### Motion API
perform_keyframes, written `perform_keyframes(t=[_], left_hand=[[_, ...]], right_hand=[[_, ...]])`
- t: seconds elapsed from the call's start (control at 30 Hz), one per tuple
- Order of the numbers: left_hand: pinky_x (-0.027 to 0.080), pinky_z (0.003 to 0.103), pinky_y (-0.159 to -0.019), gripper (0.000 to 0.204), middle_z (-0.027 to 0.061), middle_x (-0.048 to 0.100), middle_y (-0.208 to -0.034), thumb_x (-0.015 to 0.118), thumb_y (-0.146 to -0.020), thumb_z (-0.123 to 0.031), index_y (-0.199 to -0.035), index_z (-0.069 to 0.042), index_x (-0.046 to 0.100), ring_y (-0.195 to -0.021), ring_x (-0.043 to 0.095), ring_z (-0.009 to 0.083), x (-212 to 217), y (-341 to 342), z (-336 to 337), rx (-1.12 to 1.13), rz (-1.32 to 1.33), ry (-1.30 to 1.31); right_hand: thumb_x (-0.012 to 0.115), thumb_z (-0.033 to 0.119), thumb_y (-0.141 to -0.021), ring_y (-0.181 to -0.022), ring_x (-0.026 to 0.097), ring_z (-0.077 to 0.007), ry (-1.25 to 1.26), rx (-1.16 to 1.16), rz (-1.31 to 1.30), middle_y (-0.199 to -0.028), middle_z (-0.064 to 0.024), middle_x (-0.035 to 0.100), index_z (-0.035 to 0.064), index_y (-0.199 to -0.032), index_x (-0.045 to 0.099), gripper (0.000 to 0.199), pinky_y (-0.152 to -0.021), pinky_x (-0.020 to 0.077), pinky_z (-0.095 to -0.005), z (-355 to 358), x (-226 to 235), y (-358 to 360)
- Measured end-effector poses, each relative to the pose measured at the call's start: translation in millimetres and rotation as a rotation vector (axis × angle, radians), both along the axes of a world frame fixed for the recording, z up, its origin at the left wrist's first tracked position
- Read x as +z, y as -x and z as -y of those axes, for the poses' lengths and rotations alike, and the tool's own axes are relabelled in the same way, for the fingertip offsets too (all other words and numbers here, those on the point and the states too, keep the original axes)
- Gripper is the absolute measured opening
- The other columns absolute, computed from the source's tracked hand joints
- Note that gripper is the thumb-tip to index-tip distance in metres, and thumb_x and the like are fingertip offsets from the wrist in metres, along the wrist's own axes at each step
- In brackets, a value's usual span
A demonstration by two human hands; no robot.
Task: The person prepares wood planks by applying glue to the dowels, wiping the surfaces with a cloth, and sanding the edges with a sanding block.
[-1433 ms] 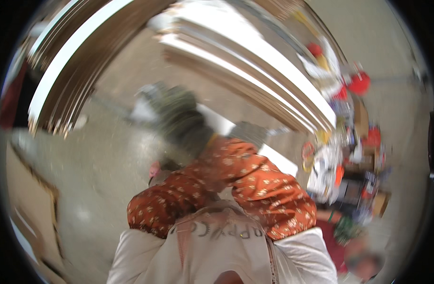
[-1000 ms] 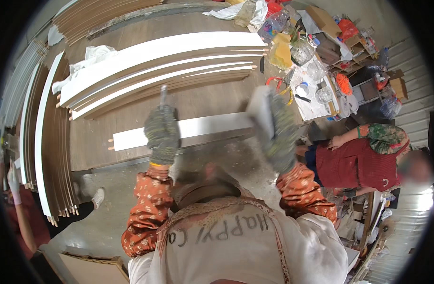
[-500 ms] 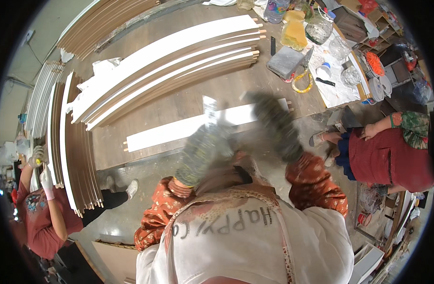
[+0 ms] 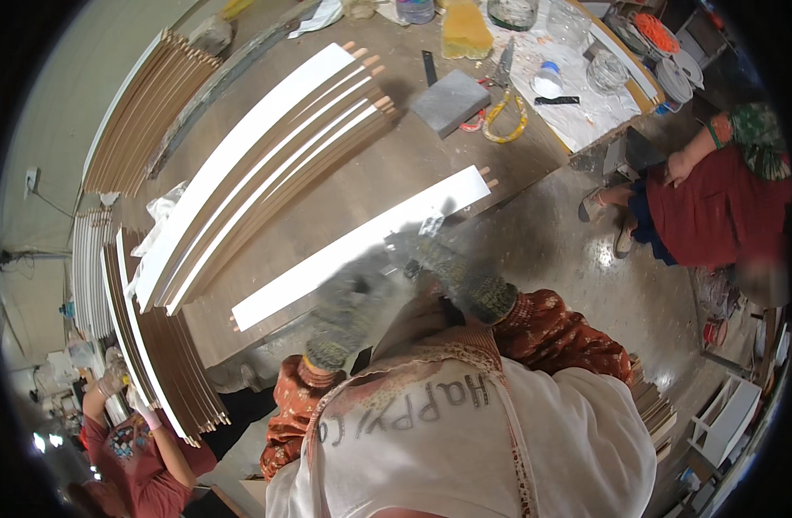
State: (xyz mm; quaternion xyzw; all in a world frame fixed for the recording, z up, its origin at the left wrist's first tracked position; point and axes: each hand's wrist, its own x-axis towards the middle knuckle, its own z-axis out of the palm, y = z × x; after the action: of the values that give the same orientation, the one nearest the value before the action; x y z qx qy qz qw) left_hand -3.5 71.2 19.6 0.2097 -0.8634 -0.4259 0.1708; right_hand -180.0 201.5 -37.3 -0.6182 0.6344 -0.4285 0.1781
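On the surface (image 4: 413, 164), stacked boards (image 4: 258, 173) are lying leftmost. The gloved left hand (image 4: 348, 302) is showing too blurred to tell its grip, near a single white strip (image 4: 361, 246) that is resting along the surface's near edge. Dark lettering (image 4: 408, 420) (seemingly hand-drawn) is crossing the white garment (image 4: 465, 457). The right hand (image 4: 455, 269) is also blurring, its grip unclear.

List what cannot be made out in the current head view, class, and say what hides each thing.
All in the head view:
Left hand: motion blur hides its fingers and grip.
Right hand: motion blur hides its fingers and grip.
Pale object by the right hand: too blurred to tell its kind.
Clear bottle: partly cut off by the upper edge.
Co-worker at right: partly lost in the dark fisheye rim.
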Motion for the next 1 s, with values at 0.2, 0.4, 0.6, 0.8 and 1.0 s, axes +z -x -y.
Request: perform_keyframes(t=[0.2,0.4,0.6,0.8,1.0], left_hand=[[0.04,0.049,-0.096,0.074,0.0176,0.052,-0.121,0.073,-0.075,-0.034,-0.136,-0.004,0.042,-0.111,0.051,0.0354,12,-17,31,0.042,0.271,0.916],[0.042,0.046,-0.092,0.07,0.0208,0.055,-0.118,0.068,-0.08,-0.031,-0.137,-0.001,0.04,-0.106,0.054,0.0358,3,-42,32,-0.082,0.591,0.807],[0.051,0.03,-0.074,0.062,0.0136,0.065,-0.097,0.068,-0.086,-0.015,-0.138,0.002,0.039,-0.082,0.064,0.0197,63,-23,38,-0.065,0.456,-0.837],[0.054,0.032,-0.069,0.063,0.012,0.065,-0.091,0.069,-0.083,-0.007,-0.138,0.002,0.038,-0.078,0.064,0.0187,52,-22,35,-0.056,0.378,-1.001],[0.055,0.033,-0.069,0.068,0.014,0.065,-0.092,0.07,-0.081,-0.002,-0.139,0.001,0.036,-0.081,0.065,0.0204,45,-27,25,-0.067,0.324,-1.041]], right_hand=[[0.052,0.016,-0.09,-0.121,0.048,-0.029,-0.184,-0.037,0.165,-0.133,-0.0121,0.049,0.0093,-0.135,0.044,0.047,-0.101,0.0393,-0.0398,-52,-13,16],[0.058,0.012,-0.087,-0.123,0.047,-0.029,-0.063,-0.243,0.088,-0.133,-0.0129,0.05,0.0066,-0.132,0.049,0.045,-0.104,0.038,-0.0391,-88,-39,37],[0.062,0.005,-0.082,-0.119,0.05,-0.0319,0.166,-0.315,-0.262,-0.129,-0.0146,0.052,0.0054,-0.125,0.055,0.044,-0.1,0.0416,-0.0427,-88,16,65],[0.062,0.006,-0.082,-0.111,0.055,-0.0332,0.26,-0.14,-0.412,-0.13,-0.0175,0.05,0.0051,-0.121,0.056,0.039,-0.09,0.0484,-0.0443,-75,11,73],[0.057,0.009,-0.086,-0.113,0.054,-0.0305,0.176,0.159,-0.26,-0.126,-0.0125,0.056,0.0072,-0.121,0.059,0.036,-0.099,0.042,-0.0436,-48,38,81]])
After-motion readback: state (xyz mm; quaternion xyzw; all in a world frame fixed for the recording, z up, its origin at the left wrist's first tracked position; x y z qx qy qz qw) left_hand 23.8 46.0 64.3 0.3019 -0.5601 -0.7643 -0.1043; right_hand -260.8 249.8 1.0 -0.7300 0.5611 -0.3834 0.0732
